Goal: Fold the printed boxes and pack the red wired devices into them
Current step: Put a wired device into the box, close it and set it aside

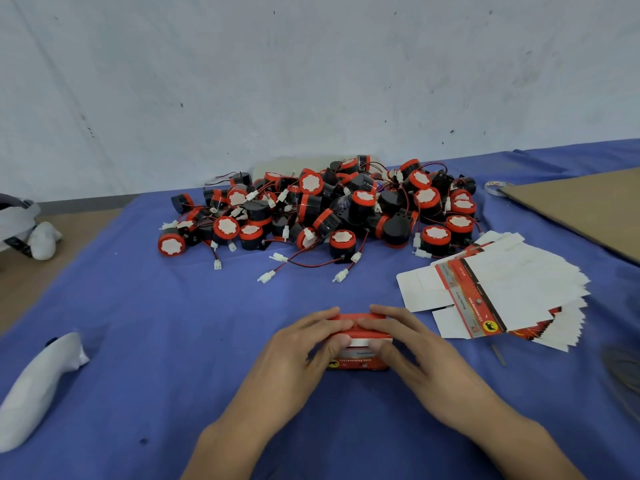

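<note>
A folded red printed box [358, 362] stands on the blue cloth near the front middle. My left hand [304, 348] grips its left side, fingers over the top and thumb on the front. My right hand [408, 344] grips the right side the same way, fingers pressing on the top flap. What is inside the box is hidden. A big pile of red and black wired devices [322, 206] with white plugs lies behind. A fanned stack of flat printed boxes [498, 292] lies to the right.
A white wrapped bundle [38, 386] lies at the front left. A brown cardboard sheet [588, 209] and a tape roll [495, 187] sit at the right back. The blue cloth [156, 323] ends at the left, where a floor with white items [41, 237] shows.
</note>
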A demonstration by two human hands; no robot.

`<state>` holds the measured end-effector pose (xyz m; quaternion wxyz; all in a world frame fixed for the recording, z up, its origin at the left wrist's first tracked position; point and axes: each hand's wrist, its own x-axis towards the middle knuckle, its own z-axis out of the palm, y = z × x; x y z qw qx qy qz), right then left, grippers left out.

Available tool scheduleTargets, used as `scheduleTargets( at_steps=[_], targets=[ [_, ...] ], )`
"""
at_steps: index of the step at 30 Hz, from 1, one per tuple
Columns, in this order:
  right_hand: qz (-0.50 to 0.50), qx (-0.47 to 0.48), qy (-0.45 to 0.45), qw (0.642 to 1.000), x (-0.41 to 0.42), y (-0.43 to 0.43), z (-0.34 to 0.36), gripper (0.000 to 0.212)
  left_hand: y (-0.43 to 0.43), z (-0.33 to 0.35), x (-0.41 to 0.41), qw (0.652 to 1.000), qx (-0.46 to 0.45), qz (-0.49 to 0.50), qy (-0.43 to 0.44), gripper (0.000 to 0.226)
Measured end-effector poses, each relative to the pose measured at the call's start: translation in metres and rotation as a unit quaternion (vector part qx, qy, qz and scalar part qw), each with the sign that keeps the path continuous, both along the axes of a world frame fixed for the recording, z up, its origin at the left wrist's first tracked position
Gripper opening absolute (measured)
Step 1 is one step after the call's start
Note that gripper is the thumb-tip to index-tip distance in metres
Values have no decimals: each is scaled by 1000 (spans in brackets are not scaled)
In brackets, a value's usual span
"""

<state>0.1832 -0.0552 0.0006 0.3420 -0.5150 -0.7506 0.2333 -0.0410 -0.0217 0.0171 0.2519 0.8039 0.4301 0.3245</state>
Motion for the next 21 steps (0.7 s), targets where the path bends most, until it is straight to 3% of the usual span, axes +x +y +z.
scheduleTargets(
  at_steps=[8, 13, 17, 21],
  targets=[
    [-4, -9, 54, 998, -6, -2, -1, 40, -1, 3, 1, 998, -52, 20, -20, 28],
    [8, -26, 109, 994, -5, -1, 0, 28, -1, 0, 0, 998, -56, 18, -31, 30],
    [5, -12, 94, 996, -3, -1, -2, 19, -2, -1, -2, 998, -43, 16, -40, 29],
    [6, 18, 62, 998, 0, -4, -4, 27, -4, -2, -3, 998, -44, 6, -45, 20]
  ],
)
